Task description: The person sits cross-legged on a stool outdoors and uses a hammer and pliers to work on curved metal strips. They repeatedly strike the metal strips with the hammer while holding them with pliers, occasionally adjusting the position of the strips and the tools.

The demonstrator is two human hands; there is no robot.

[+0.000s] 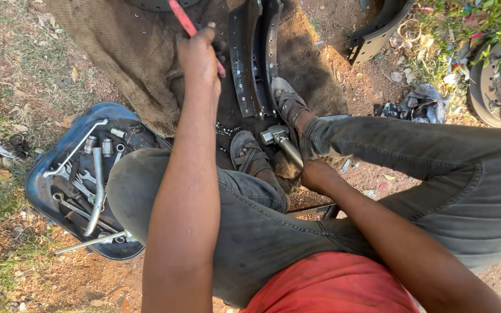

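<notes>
While the person sits on the ground, a curved steel brake shoe lies on the burlap sack, heavy and rigid, best gripped by its rim. Right hand is clenched around a hammer; left hand pinches a red-handled tool.

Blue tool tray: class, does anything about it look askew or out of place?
Yes. The blue tool tray holds wrenches and sockets in a loose jumble, and one long metal bar sticks out past its lower rim onto the dirt.
</notes>
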